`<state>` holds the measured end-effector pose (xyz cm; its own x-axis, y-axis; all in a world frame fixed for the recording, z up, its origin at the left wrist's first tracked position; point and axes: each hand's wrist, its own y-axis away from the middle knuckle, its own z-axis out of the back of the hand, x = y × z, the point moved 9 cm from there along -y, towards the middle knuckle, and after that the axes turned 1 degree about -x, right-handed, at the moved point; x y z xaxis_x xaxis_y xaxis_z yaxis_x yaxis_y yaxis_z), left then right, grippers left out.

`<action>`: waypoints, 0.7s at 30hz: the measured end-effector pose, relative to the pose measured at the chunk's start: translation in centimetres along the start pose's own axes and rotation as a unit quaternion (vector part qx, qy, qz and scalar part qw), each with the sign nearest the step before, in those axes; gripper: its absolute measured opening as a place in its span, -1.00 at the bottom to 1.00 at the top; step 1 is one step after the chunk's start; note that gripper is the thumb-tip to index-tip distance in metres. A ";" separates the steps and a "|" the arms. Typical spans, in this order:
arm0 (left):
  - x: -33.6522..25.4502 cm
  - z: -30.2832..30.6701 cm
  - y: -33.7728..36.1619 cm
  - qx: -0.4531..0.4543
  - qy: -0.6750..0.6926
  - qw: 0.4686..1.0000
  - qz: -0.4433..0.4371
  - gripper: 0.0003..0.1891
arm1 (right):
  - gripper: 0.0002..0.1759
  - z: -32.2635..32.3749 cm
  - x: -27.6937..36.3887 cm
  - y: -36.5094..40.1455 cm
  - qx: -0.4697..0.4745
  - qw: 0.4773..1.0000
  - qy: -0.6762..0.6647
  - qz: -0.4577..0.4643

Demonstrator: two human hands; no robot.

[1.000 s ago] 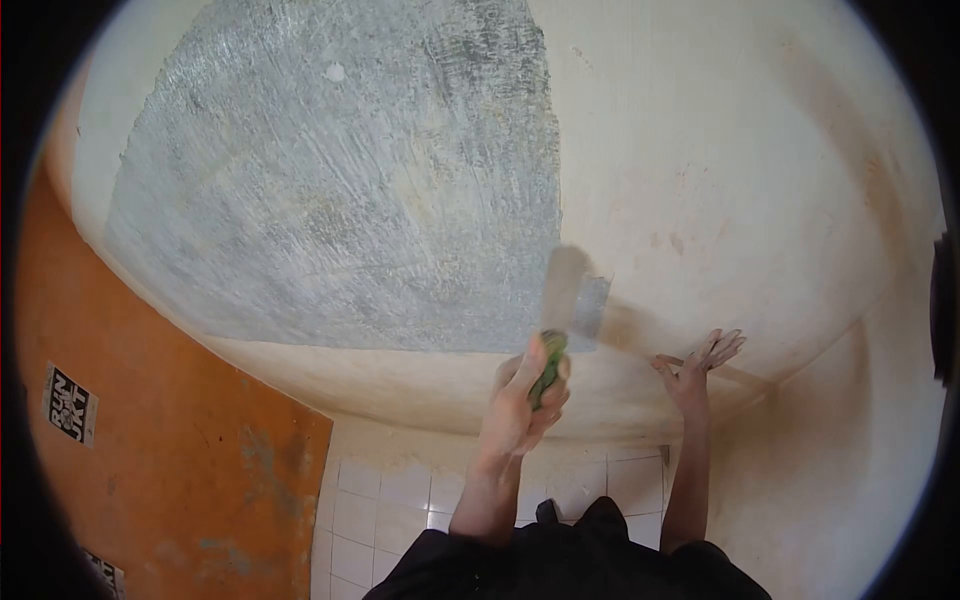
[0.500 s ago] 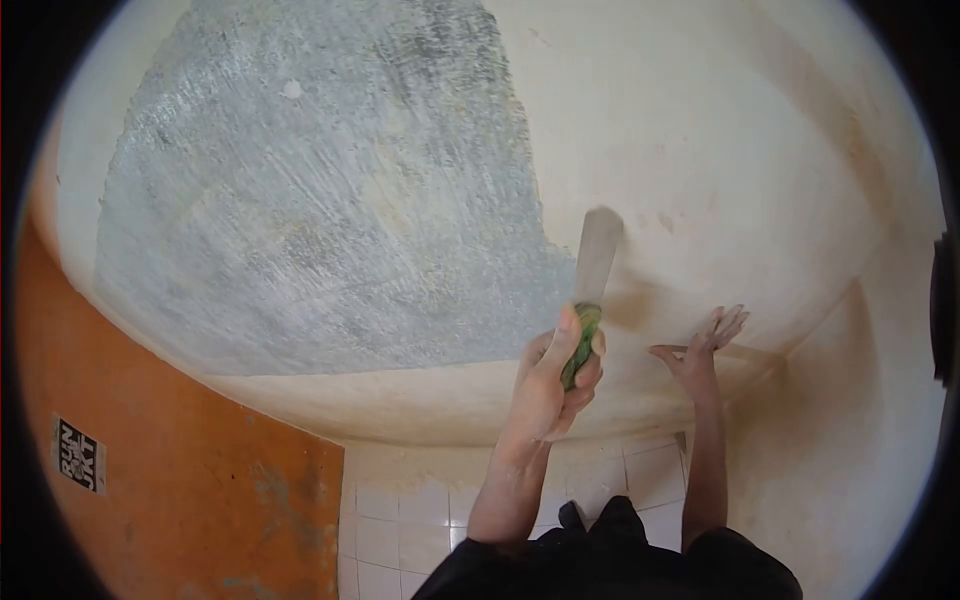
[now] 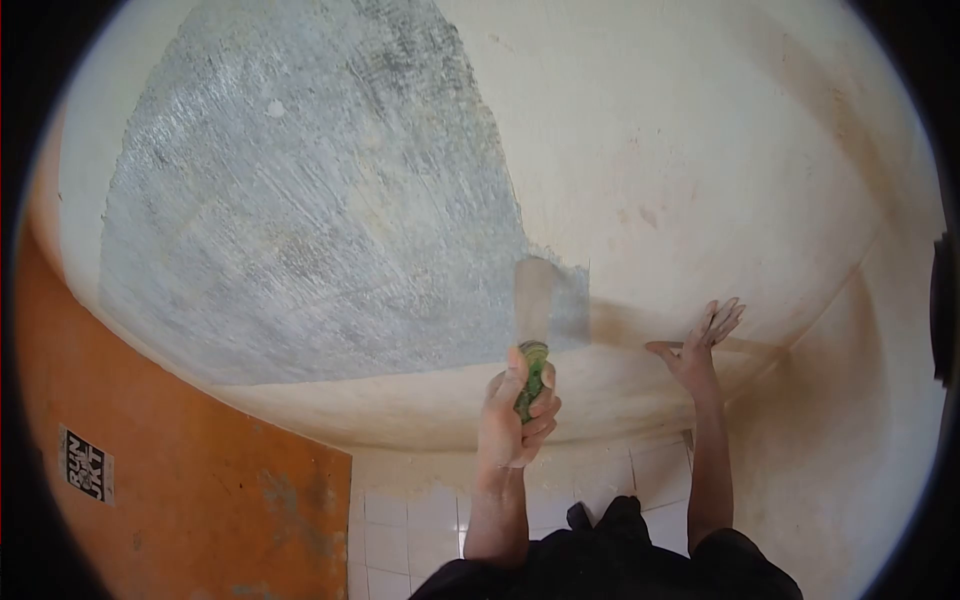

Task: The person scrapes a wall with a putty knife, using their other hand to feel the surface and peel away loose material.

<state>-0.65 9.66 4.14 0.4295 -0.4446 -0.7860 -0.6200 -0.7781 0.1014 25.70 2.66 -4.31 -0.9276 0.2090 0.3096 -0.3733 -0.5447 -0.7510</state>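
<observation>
My left hand [image 3: 508, 425] is closed around the green handle of a scraper [image 3: 534, 300], thumb along the handle. Its flat, slightly blurred blade points up over the lower right part of a rough grey patch [image 3: 330, 220] on the pale wall [image 3: 640, 160]. A stepped edge of the patch lies just right of the blade. Farther right, my right hand [image 3: 705, 345] rests on the wall with fingers stretched and thumb out to the side. Nothing is in that hand.
An orange surface [image 3: 210, 470] with a black-and-white sticker [image 3: 86, 465] stands at the left. White floor tiles [image 3: 410, 525] with pale debris along the wall's foot lie below. A second wall [image 3: 820, 420] meets this one at the right.
My left hand has moved the scraper left and down. The grey patch now reaches farther right at its lower corner. My right hand stays in about the same place.
</observation>
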 end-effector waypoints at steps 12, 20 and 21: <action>0.1 0.2 -1.0 -0.009 -0.027 0.999 -0.040 -0.50 | 0.43 -0.4 0.2 0.2 0.003 1.000 -0.018 -0.012; -1.7 -3.4 -1.9 0.033 -0.053 0.996 -0.062 -0.50 | 0.45 -0.5 -0.3 0.6 0.028 0.999 -0.015 -0.020; -2.1 -3.8 -2.1 0.040 -0.071 0.994 -0.069 -0.50 | 0.45 -0.7 -0.4 0.6 0.026 1.000 -0.011 -0.007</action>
<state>2.24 10.51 7.94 0.4212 -0.2642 -0.8676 -0.6135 -0.7876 -0.0579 25.80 2.83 -5.31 -0.9213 0.2002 0.3334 -0.3855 -0.5836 -0.7147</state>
